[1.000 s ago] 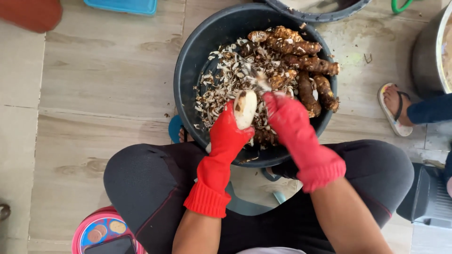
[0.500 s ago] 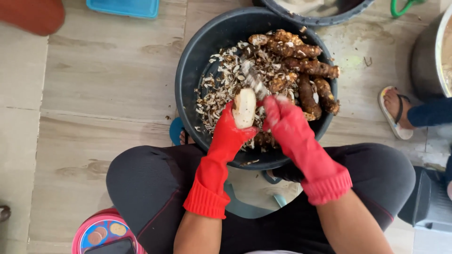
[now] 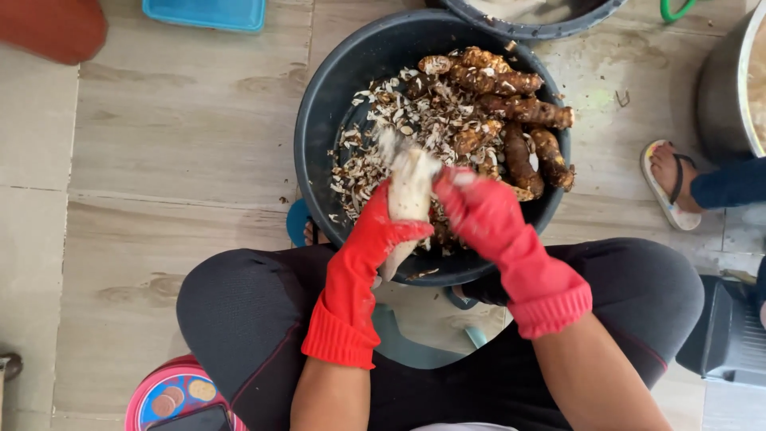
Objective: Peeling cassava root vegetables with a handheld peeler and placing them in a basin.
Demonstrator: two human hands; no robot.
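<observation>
One big dark basin (image 3: 319, 120) is standing on the floor, holding brown unpeeled roots (image 3: 511, 84) and many thin peelings (image 3: 383, 136). Above its near rim, the left hand (image 3: 375, 231) is closing fully around the lower part of a pale peeled root (image 3: 408, 187), which is looking firm, wet and probably slippery. The right hand (image 3: 479, 211) is touching its upper end with curled fingers; any tool inside this grip is hidden.
</observation>
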